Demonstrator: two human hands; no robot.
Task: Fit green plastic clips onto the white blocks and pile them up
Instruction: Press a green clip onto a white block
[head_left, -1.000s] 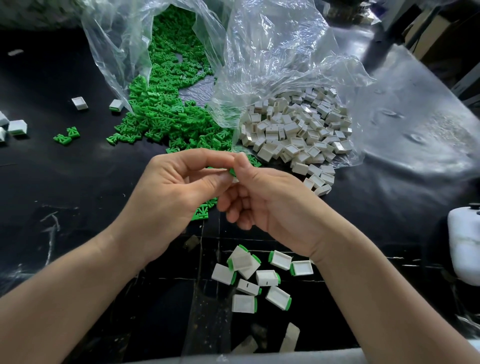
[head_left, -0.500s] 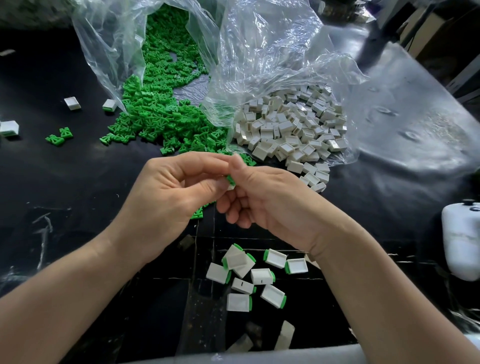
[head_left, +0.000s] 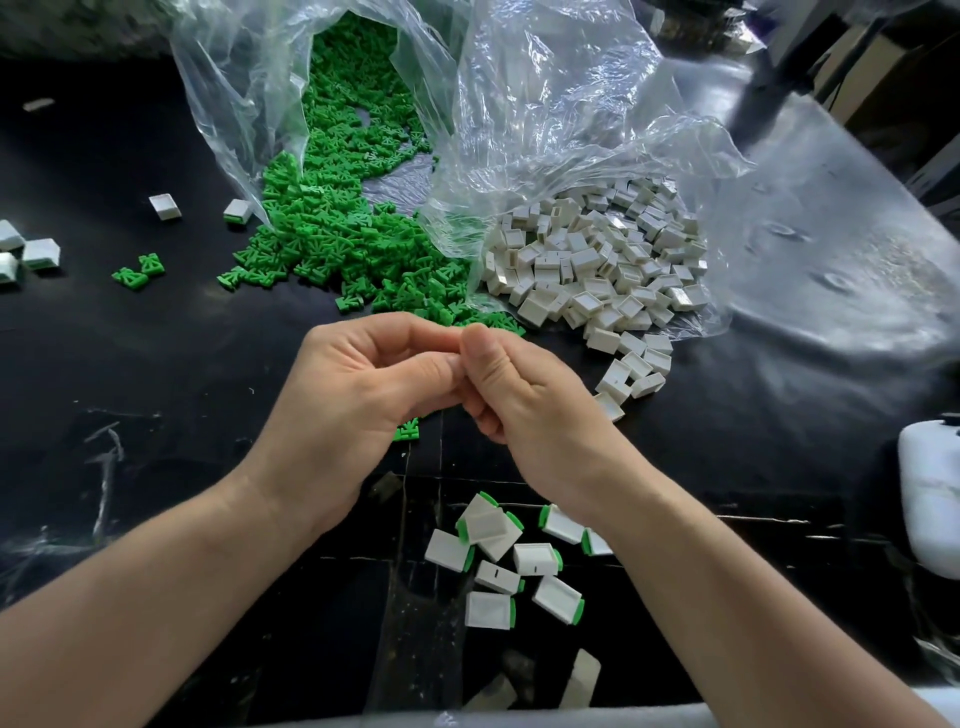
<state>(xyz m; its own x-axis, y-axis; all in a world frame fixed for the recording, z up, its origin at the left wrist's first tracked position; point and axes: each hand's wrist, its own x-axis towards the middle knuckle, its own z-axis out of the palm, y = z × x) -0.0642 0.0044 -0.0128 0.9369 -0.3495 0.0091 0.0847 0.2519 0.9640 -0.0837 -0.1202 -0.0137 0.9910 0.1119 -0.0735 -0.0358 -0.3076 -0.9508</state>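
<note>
On the tabletop (head_left: 156, 374), clips (head_left: 337, 244) spill from a bag (head_left: 234, 93) at the back, loose blocks (head_left: 597, 265) lie in a second bag (head_left: 571, 119) just right of them, and fitted blocks (head_left: 535, 558) sit nearest the person.

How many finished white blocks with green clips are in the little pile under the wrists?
9 clipped blocks: two overlapping at the top, one left, two beside the right wrist, one central, three lowest. The wrist may hide more.
</note>
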